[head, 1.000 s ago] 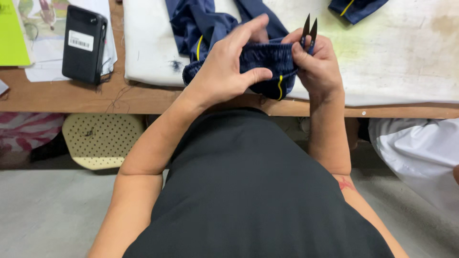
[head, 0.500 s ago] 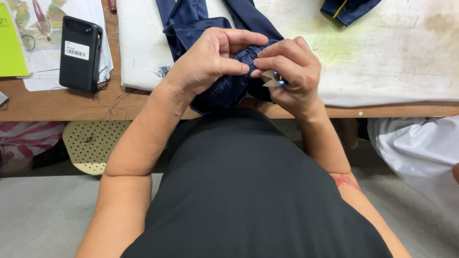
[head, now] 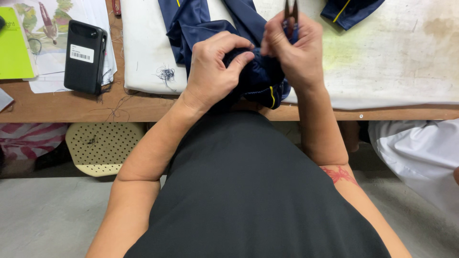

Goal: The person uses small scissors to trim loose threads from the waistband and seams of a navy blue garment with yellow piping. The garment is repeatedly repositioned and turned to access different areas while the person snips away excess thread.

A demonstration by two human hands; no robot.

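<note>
A: Where is the garment (head: 260, 79), and why is it bunched?
B: Upper centre, at the table (head: 143, 107) edge. The left hand (head: 213, 71) is pinched shut on it, presenting a seam; the right hand (head: 294, 48) is closed around the snips (head: 290, 10), tips up, clear of the fabric.

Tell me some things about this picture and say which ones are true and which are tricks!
1. Both hands hold the dark blue garment. True.
2. The right hand holds a pencil. False: it holds small thread snips.
3. The black phone lies on the floor. False: it lies on the table, on papers.
4. A perforated cream stool sits under the table. True.
5. The left hand is empty. False: it pinches the garment.
</note>
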